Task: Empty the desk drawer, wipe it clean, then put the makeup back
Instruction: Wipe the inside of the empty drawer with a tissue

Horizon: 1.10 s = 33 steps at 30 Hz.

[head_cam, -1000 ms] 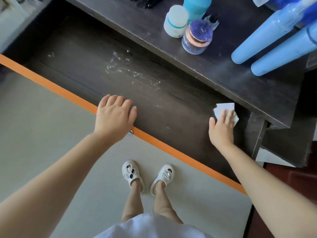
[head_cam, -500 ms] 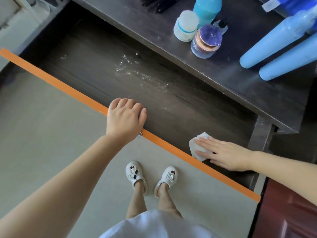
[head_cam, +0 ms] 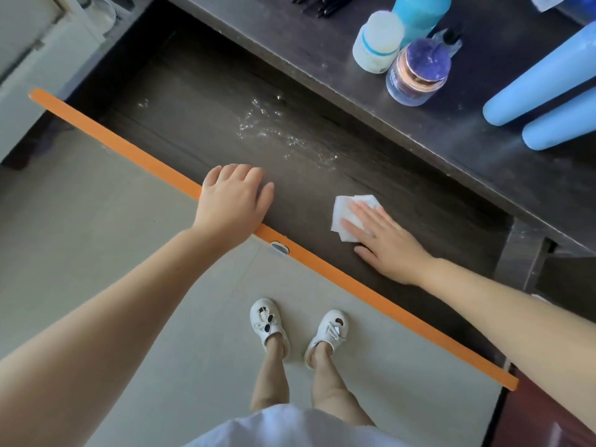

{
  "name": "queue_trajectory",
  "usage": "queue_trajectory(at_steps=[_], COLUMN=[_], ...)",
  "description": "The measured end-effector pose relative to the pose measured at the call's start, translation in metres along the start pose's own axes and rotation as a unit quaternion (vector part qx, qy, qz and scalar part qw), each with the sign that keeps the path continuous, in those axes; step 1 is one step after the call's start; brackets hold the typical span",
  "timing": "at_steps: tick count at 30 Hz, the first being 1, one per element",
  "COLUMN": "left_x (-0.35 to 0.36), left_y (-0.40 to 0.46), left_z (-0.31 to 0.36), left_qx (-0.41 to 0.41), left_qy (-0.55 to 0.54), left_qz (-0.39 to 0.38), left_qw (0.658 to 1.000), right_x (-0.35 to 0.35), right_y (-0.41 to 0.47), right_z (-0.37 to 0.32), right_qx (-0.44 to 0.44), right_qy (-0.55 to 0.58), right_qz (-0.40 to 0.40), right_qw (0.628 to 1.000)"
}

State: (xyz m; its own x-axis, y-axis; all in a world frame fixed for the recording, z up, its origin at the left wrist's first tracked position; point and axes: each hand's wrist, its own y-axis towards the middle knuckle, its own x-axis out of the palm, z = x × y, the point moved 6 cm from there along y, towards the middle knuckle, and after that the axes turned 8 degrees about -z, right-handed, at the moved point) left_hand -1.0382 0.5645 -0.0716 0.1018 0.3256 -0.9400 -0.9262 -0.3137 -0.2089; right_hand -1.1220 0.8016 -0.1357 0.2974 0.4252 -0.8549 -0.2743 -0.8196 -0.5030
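The dark wooden drawer (head_cam: 200, 124) is pulled out and holds no items; wet streaks (head_cam: 280, 130) glisten on its floor near the back. Its front edge is an orange strip (head_cam: 371, 296). My left hand (head_cam: 233, 198) curls over that orange edge near the middle. My right hand (head_cam: 383, 240) lies flat with spread fingers on a folded white wipe (head_cam: 346, 209), pressing it onto the drawer floor right of centre. Makeup stands on the desk top (head_cam: 483, 162): a white jar (head_cam: 375, 43), a purple-lidded jar (head_cam: 417, 74), a teal bottle (head_cam: 419, 11) and two pale blue bottles (head_cam: 545, 82).
Dark pens (head_cam: 322, 4) lie at the desk's far edge. My feet in white shoes (head_cam: 267, 322) stand on pale floor tiles below the drawer. A white cabinet (head_cam: 35, 53) is at the upper left. A red-brown surface (head_cam: 532, 417) shows at the lower right.
My right hand slid the wipe from the drawer's right end, first toward the front edge, then leftward to the middle of the floor. My left hand stayed on the orange edge.
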Motion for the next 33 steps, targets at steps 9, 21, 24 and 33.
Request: queue_trajectory(at_steps=[9,21,24,33], left_x=[-0.009,-0.013,-0.013,-0.012], left_y=[0.015,0.012,0.012,0.01], left_z=[-0.041,-0.041,-0.041,-0.043], left_qx=[-0.078,-0.063,-0.055,-0.05], left_qy=[0.022,-0.016,-0.021,-0.021], left_qz=[0.043,0.084,0.085,0.092], left_qw=[0.996,0.994,0.995,0.994], right_x=[-0.038,0.008,0.003,-0.082], right_y=[0.081,-0.024,-0.015,0.168], right_z=[-0.034,0.038,0.041,-0.071], right_qx=[-0.021,0.286,0.443,0.148], right_qy=[0.012,0.144,0.191,0.105], right_qz=[0.015,0.047,0.052,0.062], right_qw=[1.0,0.946,0.874,0.981])
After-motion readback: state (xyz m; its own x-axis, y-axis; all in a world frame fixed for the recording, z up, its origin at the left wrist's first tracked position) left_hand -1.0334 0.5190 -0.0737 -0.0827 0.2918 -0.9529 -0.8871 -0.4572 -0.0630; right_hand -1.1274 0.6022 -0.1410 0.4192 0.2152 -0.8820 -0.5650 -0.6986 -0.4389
